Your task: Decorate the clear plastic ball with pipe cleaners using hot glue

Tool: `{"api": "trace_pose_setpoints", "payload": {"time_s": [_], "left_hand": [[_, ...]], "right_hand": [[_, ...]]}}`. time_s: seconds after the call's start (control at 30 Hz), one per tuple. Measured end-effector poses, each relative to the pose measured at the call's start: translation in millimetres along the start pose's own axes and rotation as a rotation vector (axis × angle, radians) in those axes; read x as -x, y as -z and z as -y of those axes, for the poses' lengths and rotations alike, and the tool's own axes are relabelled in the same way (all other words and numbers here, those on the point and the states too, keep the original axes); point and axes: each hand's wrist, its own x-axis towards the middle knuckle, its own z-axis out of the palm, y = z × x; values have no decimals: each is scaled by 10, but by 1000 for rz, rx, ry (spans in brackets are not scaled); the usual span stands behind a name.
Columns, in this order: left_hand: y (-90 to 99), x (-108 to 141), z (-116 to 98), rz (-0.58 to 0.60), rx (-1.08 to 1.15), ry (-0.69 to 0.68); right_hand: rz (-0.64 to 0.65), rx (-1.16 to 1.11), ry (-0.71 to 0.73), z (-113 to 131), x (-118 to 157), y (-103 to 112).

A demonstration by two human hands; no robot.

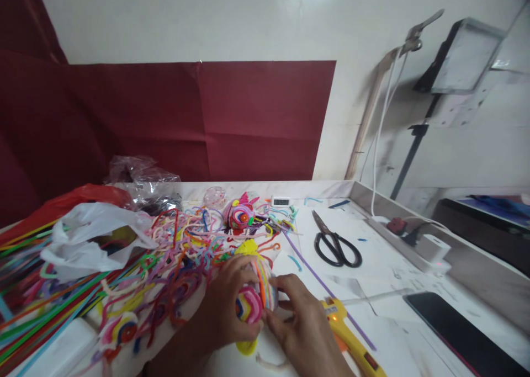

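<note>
A round, striped pipe-cleaner figure (263, 280) sits between both hands, with a pink spiral disc on its near side and yellow tufts at top and bottom. It resembles a fish. Wrapped around its left side is my left hand (226, 305). The thumb and forefinger of my right hand (300, 319) press against its right edge. Beside the right wrist lies a yellow hot glue gun (348, 335) with a lit orange light, partly covered by the hand. A purple pipe cleaner (308, 264) stretches diagonally behind the right hand.
Loose pipe cleaners (174, 255) are heaped left, around a white plastic bag (99, 239). A similar finished-looking figure (240, 214) stands behind; another (120, 333) lies front left. Black-handled scissors (337, 247), a phone (459, 333) and a power strip (408, 244) are on the right.
</note>
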Motion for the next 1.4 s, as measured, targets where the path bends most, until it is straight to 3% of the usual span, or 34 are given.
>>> {"api": "trace_pose_setpoints", "payload": {"time_s": [0.6, 1.1, 1.4], "left_hand": [[107, -113, -165, 27, -58, -61], [47, -85, -61, 18, -30, -49], [56, -109, -54, -10, -23, -32]], "right_hand": [[-16, 72, 91, -72, 49, 14], [-32, 131, 100, 25, 26, 37], [28, 66, 81, 84, -14, 98]]}}
